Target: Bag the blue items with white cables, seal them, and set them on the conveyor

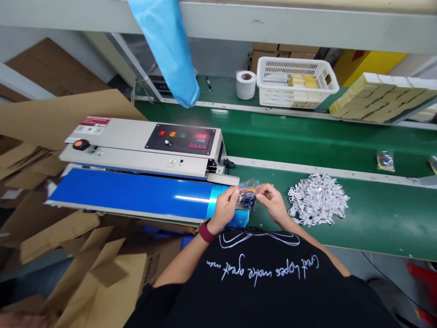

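A clear plastic bag [248, 197] with a dark round item and a coloured card inside is held between both hands at the right end of a sealing machine [136, 148]. My left hand [225, 208], with a dark red band at the wrist, pinches the bag's left side. On its right side, the fingers of my right hand [272, 203] are closed on the bag's edge. Beneath the bag lies the end of the machine's blue belt [136, 193]. A pile of white cables [317, 199] rests on the green table to the right of my right hand.
Behind are a white basket [293, 95], a label roll [246, 85] and stacked cards [382, 100]. A blue sleeve-like cover [170, 50] hangs over the bench. Bagged items [385, 161] lie at the right. Cardboard [112, 282] fills the lower left.
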Available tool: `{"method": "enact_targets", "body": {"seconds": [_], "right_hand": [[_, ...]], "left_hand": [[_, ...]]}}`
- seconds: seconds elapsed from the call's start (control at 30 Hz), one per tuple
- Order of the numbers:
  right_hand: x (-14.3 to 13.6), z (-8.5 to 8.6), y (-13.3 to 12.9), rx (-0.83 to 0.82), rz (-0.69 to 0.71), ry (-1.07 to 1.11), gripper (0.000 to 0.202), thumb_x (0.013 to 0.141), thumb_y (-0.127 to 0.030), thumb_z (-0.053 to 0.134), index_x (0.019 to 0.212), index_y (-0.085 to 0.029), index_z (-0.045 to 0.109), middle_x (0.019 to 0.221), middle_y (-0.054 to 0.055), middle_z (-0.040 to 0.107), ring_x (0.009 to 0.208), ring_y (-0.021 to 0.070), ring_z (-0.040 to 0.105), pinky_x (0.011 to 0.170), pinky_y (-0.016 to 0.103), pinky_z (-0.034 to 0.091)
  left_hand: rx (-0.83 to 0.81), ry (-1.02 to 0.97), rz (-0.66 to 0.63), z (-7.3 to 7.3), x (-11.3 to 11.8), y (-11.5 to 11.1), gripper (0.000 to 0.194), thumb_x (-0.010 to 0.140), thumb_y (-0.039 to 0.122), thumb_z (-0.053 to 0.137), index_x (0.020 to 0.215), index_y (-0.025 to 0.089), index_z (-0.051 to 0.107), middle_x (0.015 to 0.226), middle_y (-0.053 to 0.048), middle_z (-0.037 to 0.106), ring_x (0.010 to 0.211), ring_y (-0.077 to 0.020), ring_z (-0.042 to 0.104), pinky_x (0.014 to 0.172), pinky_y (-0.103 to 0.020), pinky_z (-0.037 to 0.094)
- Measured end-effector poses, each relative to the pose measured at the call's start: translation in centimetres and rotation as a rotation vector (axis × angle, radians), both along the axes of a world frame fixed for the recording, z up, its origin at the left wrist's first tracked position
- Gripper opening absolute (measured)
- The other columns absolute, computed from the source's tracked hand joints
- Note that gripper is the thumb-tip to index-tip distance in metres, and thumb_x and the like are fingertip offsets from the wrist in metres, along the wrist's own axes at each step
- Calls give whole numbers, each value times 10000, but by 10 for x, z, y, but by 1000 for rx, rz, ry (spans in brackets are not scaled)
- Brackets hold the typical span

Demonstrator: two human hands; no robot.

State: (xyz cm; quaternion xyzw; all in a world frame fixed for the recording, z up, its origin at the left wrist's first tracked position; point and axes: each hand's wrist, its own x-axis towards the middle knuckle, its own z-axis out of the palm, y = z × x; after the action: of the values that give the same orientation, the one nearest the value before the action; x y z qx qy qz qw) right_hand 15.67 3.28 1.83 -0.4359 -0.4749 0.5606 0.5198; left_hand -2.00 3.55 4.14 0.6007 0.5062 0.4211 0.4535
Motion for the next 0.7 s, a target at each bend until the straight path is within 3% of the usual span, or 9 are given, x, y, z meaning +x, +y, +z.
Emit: {"method": "enact_targets", "body": {"seconds": [0.1,0.23,0.33,0.4,0.5,0.7], "right_hand": [[-13,-3,1,-71,6,47,286,743,-384,694,681,-207,477,737,-14,561,714,146,527,671,277,431],[-28,-4,-2,-33,-123,31,294,738,-366,698,669,-206,462,755,-3,587,739,154,549,684,289,443],[-37,-3,-6,22,-263,7,289,767,-358,668,666,-209,442,718,-9,575,711,149,552,683,295,451],[-41,-1,-7,51,-315,-5,281,779,-342,656,665,-209,435,701,-13,573,682,140,549,662,288,448],[-45,0,-7,60,-346,-1,277,784,-318,650,661,-210,427,675,-20,579,650,134,560,625,277,445],[-45,-3,-13,117,-375,16,243,810,-299,616,676,-214,432,687,-12,615,667,145,596,644,297,467]], "left_hand": [[-111,-110,-4,-5,-6,0,309,846,381,547,1019,137,626,1006,-101,677,938,-207,625,838,-310,470],[-205,-200,-52,-5,-7,1,454,729,416,681,1065,117,617,1069,-131,658,997,-246,608,885,-337,456],[-172,-182,-76,-1,-4,1,463,673,421,722,1017,121,646,1026,-116,665,957,-245,608,854,-321,458],[-173,-145,-42,0,0,0,369,673,379,725,936,128,663,946,-93,676,888,-221,614,809,-304,464],[-171,-155,79,-3,7,0,179,735,319,663,751,142,646,780,-51,661,755,-173,602,726,-278,466],[6,-56,171,-2,12,-2,176,747,280,632,617,161,635,626,-16,582,634,-143,550,625,-256,437]]}}
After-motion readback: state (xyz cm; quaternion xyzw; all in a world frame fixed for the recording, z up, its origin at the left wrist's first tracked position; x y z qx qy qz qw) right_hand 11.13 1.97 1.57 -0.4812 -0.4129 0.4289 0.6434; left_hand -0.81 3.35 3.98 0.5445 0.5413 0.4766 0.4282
